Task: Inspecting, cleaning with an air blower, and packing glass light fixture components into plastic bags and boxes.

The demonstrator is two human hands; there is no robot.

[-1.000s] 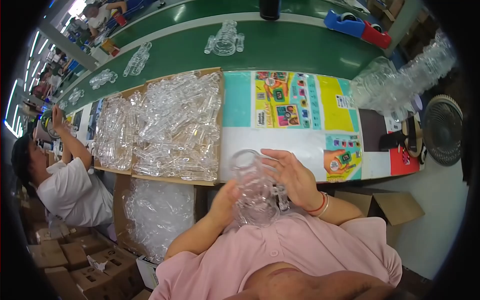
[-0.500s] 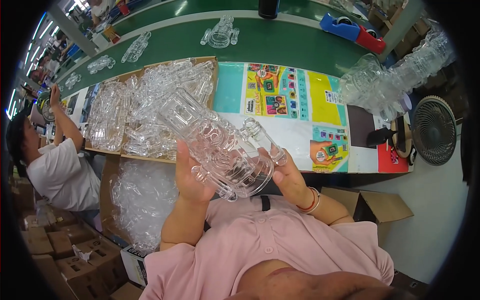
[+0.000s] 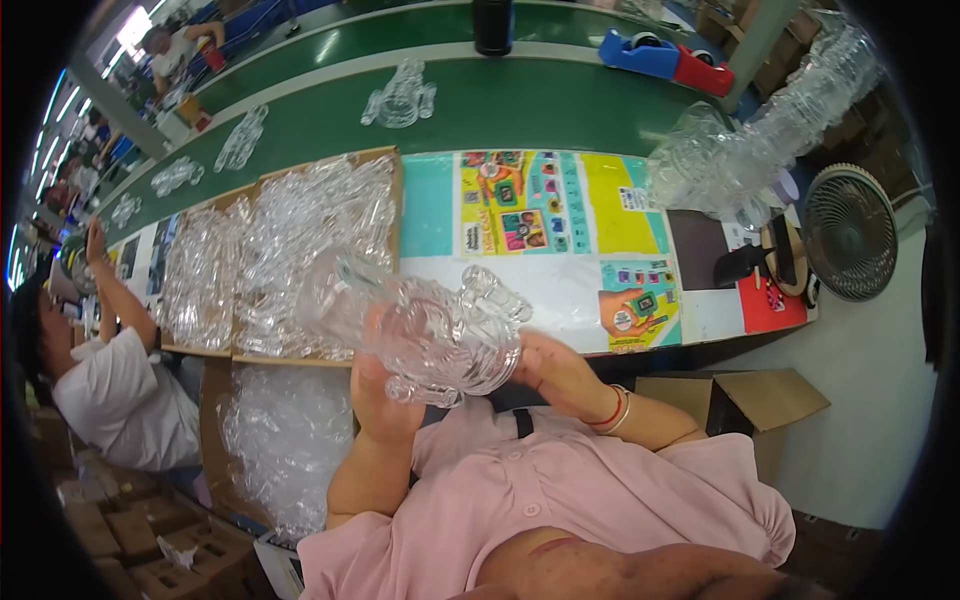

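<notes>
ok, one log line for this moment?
left hand: holding clear plastic piece | right hand: at its right end | left side: pile of clear parts | beyond: green worktop | far right: fan

Pink buttoned top [image 3: 565, 475], red bracelet [image 3: 616, 408]; pale bangle [image 3: 627, 409]

A factory workshop: clear pieces [image 3: 400, 97] lie spaced along a long green bench [image 3: 520, 110], a worker [image 3: 130, 405] in white is at the left, strip lights [image 3: 67, 102] run back, and brown cartons [image 3: 222, 548] sit low.
</notes>
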